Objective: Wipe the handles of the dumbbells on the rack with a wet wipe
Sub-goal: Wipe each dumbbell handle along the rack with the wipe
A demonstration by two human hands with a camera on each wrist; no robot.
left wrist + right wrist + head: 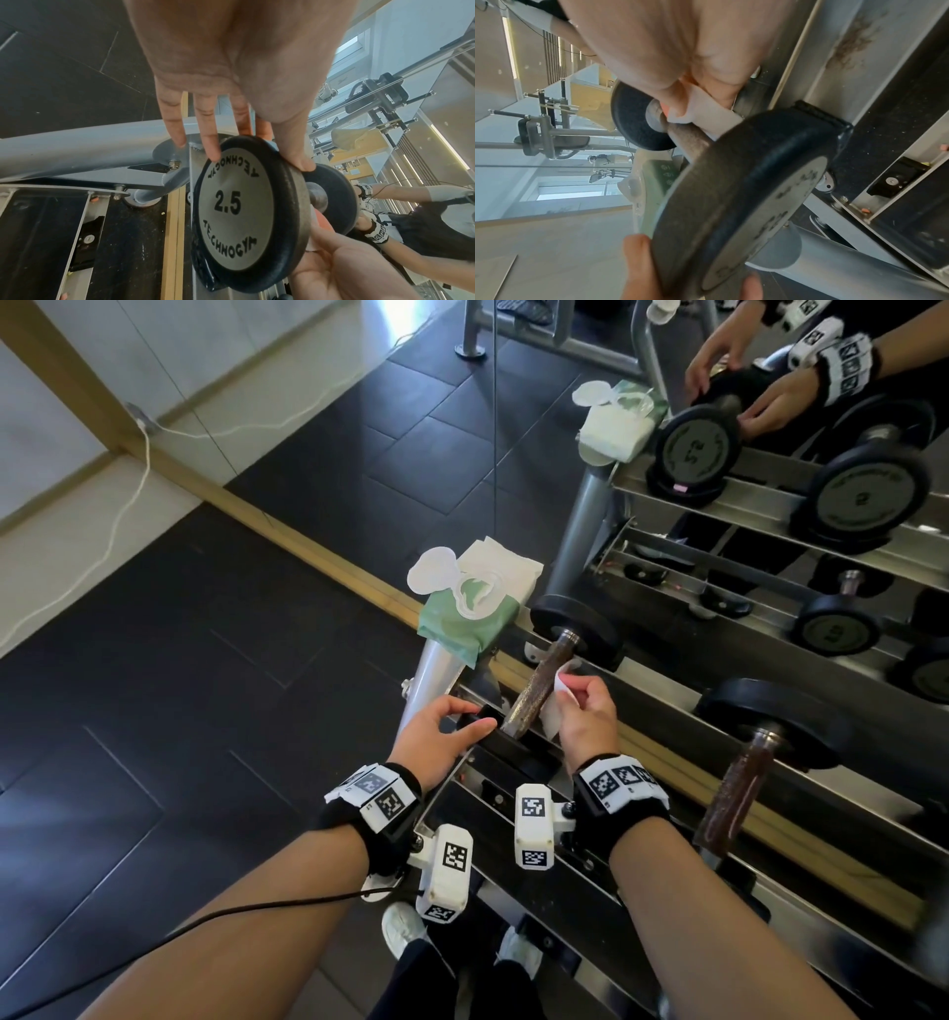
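Currently left hand (436,744) grips the near disc of the dumbbell (239,211) at the rack's (801,783) left end; right hand (585,711) pinches limp wet wipe (557,701) against its knurled handle (536,690). Judged heavy, rigid; steady by disc.

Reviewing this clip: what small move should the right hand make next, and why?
Probably slide the wet wipe along the handle. The right hand pinches it beside the handle, and the left hand steadies the 2.5 dumbbell's near plate.
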